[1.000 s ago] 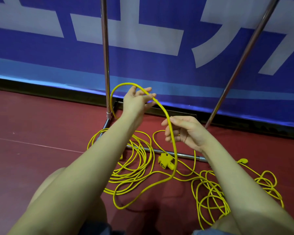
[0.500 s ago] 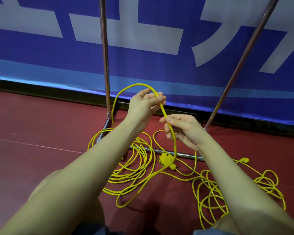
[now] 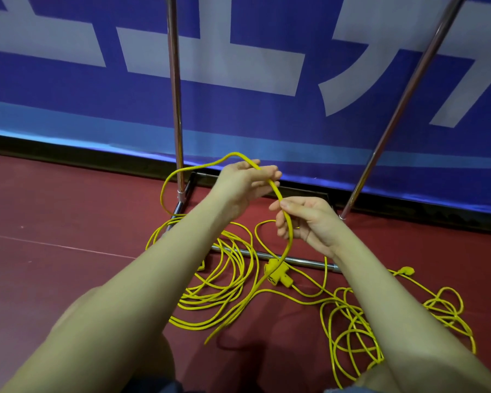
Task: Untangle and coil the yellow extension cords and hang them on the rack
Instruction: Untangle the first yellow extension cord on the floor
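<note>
hands closer, loop flattened

closed up since a second ago: left hand (image 3: 245,181) and right hand (image 3: 304,219) now nearly touching, where a clear gap sat between them. arc over the left hand lower and stretched out to the left, past the left rack upright (image 3: 175,95); was tall and round before. floor slack pulled in too, trailing run now crossing the yellow socket block (image 3: 277,275) instead of bowing wide below it.

grip now: left hand fingers curled over the yellow cord (image 3: 288,239) at the top of the loop, right hand pinching the same cord between thumb and fingers just below. both clamped on cord, neither free.

rest of the cords still on the red floor (image 3: 54,222): loose coil under the left forearm, messier tangle (image 3: 357,324) by the right forearm, plug end (image 3: 406,270) off to the right. rack base bar (image 3: 304,261) under part of it. nothing hung yet.

handling, judged: light, limp, round jacket, likely a bit slick, holds some curl memory so loops want to spring. not fragile. best held on bare cord, feeding hand over hand, not dragging by the socket block or plug. likely snag on the base bar if yanked.
</note>
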The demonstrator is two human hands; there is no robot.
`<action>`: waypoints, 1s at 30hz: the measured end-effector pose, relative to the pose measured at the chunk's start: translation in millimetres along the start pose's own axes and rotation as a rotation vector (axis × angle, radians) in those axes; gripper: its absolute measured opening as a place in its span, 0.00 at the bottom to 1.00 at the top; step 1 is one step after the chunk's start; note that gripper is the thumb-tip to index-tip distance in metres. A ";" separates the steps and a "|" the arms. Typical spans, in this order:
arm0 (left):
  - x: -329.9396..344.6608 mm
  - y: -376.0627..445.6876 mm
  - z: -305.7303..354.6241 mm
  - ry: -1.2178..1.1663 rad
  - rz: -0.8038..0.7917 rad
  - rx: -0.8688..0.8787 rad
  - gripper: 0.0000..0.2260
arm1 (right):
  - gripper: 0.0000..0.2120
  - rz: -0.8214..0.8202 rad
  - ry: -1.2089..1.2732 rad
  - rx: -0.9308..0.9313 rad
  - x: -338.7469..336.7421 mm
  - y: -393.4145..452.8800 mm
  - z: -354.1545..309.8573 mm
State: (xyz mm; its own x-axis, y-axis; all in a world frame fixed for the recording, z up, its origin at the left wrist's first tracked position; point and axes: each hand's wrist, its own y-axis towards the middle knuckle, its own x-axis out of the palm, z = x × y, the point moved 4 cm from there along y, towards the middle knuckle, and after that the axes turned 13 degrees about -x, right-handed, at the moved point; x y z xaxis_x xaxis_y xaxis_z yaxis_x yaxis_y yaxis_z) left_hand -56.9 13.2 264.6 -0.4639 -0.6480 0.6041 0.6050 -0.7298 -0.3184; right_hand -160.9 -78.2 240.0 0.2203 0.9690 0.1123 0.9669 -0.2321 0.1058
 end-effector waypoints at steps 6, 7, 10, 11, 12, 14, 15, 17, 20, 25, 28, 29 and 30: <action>-8.5 1.0 17.0 -0.053 0.099 0.141 0.14 | 0.13 -0.061 0.084 0.025 7.0 -0.9 -4.8; -12.0 1.8 20.4 -0.082 0.121 0.158 0.13 | 0.13 -0.070 0.088 0.026 6.5 -1.2 -6.0; -19.5 1.0 27.0 -0.127 0.171 0.200 0.06 | 0.13 -0.096 0.081 0.029 2.8 -2.5 -7.1; -22.6 1.9 28.2 -0.146 0.194 0.215 0.08 | 0.11 -0.104 0.073 0.024 1.8 -2.5 -6.4; -25.7 3.8 28.7 -0.183 0.206 0.221 0.09 | 0.09 -0.110 0.063 0.015 1.1 -2.4 -5.8; -27.8 8.6 27.4 -0.227 0.195 0.197 0.05 | 0.07 -0.105 0.042 0.001 0.0 -1.7 -4.9; -25.0 10.0 25.0 -0.216 0.163 0.169 0.03 | 0.07 -0.094 0.031 -0.003 -0.6 -1.1 -4.2; -13.0 8.1 16.2 -0.113 0.076 0.103 0.06 | 0.10 -0.060 0.022 -0.011 -2.2 0.4 -3.0; 2.1 1.4 3.3 0.071 0.031 0.098 0.16 | 0.10 -0.030 0.037 -0.026 -3.1 3.5 -2.8; -7.2 0.9 20.9 -0.044 0.130 0.220 0.07 | 0.10 -0.146 0.018 0.032 -1.1 1.9 -3.7; -27.9 5.7 35.8 -0.217 0.191 0.235 0.08 | 0.11 -0.187 -0.104 0.099 -3.9 -2.9 3.6; -33.5 7.7 37.6 -0.267 0.202 0.213 0.07 | 0.11 -0.158 -0.111 0.091 -6.6 -2.5 5.1; -35.3 8.7 36.9 -0.291 0.195 0.179 0.04 | 0.11 -0.118 -0.115 0.072 -9.5 -1.3 5.5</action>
State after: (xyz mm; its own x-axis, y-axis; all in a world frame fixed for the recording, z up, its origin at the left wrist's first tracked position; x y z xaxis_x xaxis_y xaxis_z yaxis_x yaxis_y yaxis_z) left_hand -11.4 37.7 267.5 -0.1418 -0.6631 0.7350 0.7788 -0.5330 -0.3306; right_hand -163.5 -86.6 233.3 0.1136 0.9935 -0.0109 0.9928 -0.1130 0.0399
